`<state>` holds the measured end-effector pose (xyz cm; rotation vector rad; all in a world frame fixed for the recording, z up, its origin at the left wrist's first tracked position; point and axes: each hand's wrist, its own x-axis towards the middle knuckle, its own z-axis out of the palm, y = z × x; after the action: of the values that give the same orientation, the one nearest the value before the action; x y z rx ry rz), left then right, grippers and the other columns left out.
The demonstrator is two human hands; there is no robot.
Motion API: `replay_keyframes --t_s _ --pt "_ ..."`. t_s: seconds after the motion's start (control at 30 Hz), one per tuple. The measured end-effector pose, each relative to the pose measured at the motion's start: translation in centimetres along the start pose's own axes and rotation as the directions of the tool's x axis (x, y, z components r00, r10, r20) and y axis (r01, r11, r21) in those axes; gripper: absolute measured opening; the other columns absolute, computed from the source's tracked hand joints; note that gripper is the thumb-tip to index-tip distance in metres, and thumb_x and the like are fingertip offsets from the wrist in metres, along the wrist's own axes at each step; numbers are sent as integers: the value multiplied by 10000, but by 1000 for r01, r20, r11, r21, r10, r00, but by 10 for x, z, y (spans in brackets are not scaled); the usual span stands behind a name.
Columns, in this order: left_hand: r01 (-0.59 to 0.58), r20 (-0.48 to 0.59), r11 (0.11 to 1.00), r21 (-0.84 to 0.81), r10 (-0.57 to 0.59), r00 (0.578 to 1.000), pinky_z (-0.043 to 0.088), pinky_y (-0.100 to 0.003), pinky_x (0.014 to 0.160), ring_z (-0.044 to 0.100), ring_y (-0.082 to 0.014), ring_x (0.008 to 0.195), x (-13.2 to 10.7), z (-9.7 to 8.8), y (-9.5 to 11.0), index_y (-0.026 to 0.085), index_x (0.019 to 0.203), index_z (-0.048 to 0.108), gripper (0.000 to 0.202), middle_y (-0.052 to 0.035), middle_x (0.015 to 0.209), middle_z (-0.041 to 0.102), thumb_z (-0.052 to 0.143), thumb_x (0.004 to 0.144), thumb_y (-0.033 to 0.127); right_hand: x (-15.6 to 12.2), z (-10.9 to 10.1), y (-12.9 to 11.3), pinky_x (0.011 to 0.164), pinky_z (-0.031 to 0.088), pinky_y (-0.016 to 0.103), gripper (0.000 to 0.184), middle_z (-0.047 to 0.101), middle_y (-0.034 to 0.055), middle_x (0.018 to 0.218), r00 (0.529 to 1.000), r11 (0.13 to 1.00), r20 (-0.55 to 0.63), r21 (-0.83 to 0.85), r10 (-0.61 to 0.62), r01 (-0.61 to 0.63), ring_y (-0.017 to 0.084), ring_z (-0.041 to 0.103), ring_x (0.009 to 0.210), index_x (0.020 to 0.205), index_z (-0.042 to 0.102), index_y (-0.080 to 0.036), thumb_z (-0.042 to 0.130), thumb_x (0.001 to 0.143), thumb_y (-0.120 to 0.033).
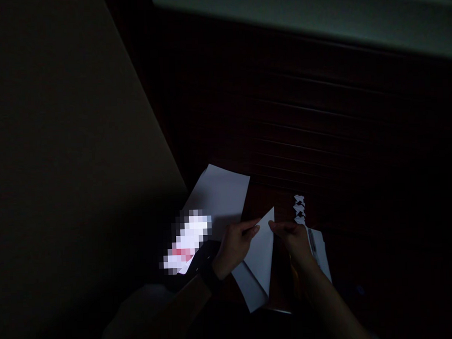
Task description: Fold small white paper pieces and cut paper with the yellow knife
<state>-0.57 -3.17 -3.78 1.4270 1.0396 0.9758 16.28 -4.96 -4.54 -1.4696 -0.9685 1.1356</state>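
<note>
A white sheet of paper [260, 252] with one corner folded over diagonally is held up, its pointed tip away from me and a flat strip showing at the near end. My left hand [236, 246] is closed on its left edge, thumb on the near face and fingers partly behind. At the right edge, just below the tip, my right hand [293, 239] pinches the paper between thumb and finger. A dark band circles my left wrist.
Left of my hands, white paper sheets [226, 189] lie beside a bright blurred screen [189, 240]. Several small folded paper pieces [299, 209] form a row at the right. Below them, a pen [312, 240] rests on more paper [321, 252]. Dark slatted panelling [301, 107] stands behind.
</note>
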Motion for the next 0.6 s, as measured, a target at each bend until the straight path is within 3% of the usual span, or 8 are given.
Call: replay_keyframes --t_s 0.17,0.33,0.5,0.6 --pt "-9 -93 1000 21 11 996 501 -325 815 641 -230 941 -3 3 3 210 1082 654 296 -40 1068 676 526 838 320 -11 6 -8 607 469 287 300 690 50 653 1000 1000 15 -14 -10 10 198 628 622 644 686 -152 657 709 -443" --pt "-16 -95 1000 8 16 995 508 -327 811 645 -229 931 -6 5 10 201 1084 652 304 -43 1056 680 535 832 323 -17 4 -19 552 452 274 336 689 57 632 996 993 -61 -98 -68 61 187 607 575 643 699 -137 667 679 -469" --pt "-29 -123 1000 -7 28 992 515 -325 803 653 -224 912 -11 8 15 202 1065 662 291 -41 1028 692 550 822 318 -23 2 -28 578 450 266 314 689 44 651 996 992 -32 -99 -80 77 173 601 596 664 703 -144 657 698 -453" --pt "-31 -137 999 -12 29 990 508 -327 827 649 -226 930 -14 10 17 204 1058 666 288 -40 1036 688 564 812 314 -28 2 -29 511 408 240 326 651 24 586 994 988 -69 -133 -89 79 145 550 528 652 691 -136 645 706 -455"
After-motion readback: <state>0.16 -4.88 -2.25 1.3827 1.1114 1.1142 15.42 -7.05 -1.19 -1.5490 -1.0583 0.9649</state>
